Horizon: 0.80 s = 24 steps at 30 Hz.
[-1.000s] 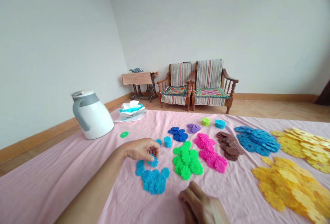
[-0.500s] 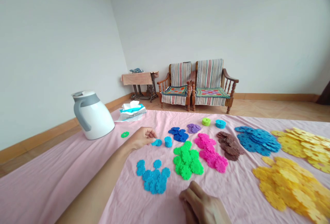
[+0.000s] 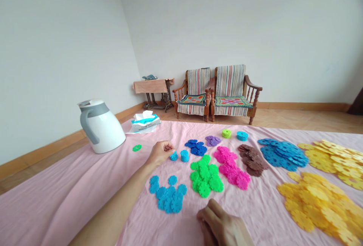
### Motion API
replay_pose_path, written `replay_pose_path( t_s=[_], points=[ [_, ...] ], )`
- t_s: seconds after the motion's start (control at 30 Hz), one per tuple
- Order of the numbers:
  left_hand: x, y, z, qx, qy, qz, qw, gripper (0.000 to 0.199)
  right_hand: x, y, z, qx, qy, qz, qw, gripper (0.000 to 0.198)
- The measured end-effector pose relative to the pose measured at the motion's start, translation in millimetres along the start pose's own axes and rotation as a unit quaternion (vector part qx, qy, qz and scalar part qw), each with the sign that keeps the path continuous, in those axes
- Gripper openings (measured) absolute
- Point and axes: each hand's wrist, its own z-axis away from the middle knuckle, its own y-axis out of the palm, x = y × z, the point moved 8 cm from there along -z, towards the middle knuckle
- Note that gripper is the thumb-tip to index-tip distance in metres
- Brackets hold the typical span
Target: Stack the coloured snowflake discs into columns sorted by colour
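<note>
Pink cloth [image 3: 68, 204], jug [image 3: 109, 132] on its left edge. Yellow pile [image 3: 320, 200] toward right edge. Right hand [image 3: 222, 223] toward near edge, fingers curled together. Left hand [image 3: 159, 153] left of middle, fingertips at low blue stack [image 3: 174, 157]; can't tell if clamped on it. Green pile [image 3: 206, 176] between hands and yellow pile; taller blue stack [image 3: 184, 156] just right of low one.
</note>
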Motion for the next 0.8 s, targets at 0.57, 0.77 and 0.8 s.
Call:
replay_pose_path(
  t_s=[0.57, 0.77, 0.8],
  points=[
    [-15, 2, 11, 0.103, 0.078, -0.13, 0.983, 0.046, -1, 2, 0, 0.003, -0.002, -0.004, 1.0, 0.031],
    [-15, 8, 11, 0.08, 0.088, -0.169, 0.978, 0.046, 0, 1, -1, 0.017, -0.001, -0.017, 1.0, 0.03],
    [-16, 8, 11, 0.078, 0.088, -0.168, 0.979, 0.044, 0, 1, -1, 0.019, -0.001, -0.019, 1.0, 0.03]
  ],
)
